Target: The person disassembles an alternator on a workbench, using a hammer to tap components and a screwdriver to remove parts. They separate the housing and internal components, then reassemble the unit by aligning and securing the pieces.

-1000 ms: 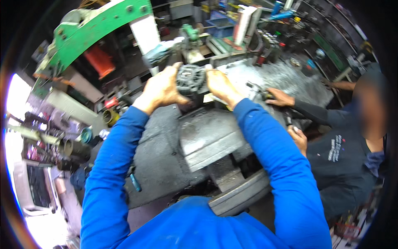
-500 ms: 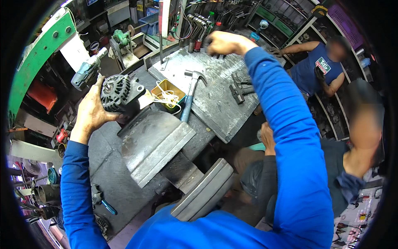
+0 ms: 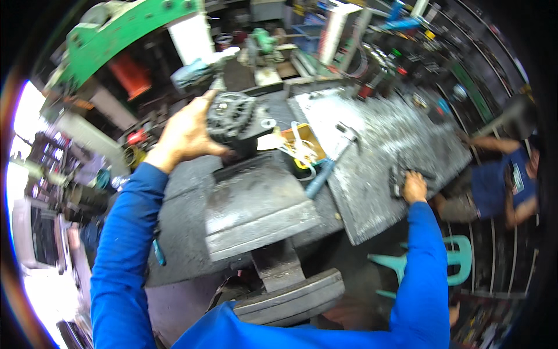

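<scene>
Head view: right hand (image 3: 415,187) now down at dark hammer (image 3: 397,183), grip unclear, left hand (image 3: 185,132) still around alternator (image 3: 231,114).

Daylight blazes beyond the workbench's (image 3: 189,227) left edge; glare whitens the metal plate's (image 3: 369,198) far edge; I see the alternator (image 3: 231,115) smeared, the shelves (image 3: 491,49) bowed.

The right fingers (image 3: 411,177) have reached the dark hammer (image 3: 397,182).

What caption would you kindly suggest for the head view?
Left hand cupping an alternator at the vise, right hand over dark tools on a metal plate.
</scene>
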Available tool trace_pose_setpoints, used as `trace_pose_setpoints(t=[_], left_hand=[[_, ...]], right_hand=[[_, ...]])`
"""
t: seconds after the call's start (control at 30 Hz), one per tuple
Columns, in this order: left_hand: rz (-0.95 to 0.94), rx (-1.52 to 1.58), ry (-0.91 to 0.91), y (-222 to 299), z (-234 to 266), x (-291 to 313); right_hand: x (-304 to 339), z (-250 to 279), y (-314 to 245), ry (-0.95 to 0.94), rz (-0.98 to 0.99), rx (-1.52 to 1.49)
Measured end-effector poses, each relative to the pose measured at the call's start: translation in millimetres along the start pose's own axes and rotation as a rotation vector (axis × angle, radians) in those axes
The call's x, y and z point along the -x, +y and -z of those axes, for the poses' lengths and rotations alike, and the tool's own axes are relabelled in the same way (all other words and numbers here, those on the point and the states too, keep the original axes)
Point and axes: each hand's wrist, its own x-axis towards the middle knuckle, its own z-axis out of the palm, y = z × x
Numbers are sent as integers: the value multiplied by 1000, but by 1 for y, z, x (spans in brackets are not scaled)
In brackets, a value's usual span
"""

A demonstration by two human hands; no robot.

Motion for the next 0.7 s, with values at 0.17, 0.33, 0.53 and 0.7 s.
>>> trace_pose_setpoints(t=[0.17, 0.33, 0.53, 0.7], left_hand=[[169, -34, 31, 20, 4, 15], [254, -59, -61, 25, 9, 16], [75, -82, -92, 10, 15, 10], [13, -50, -122, 1, 19, 5]], right_hand=[[7, 13, -5, -113, 41, 39], [31, 42, -51, -145, -195, -337], [55, 200, -122, -125, -44, -1108], [67, 322, -214, 322, 365, -885]])
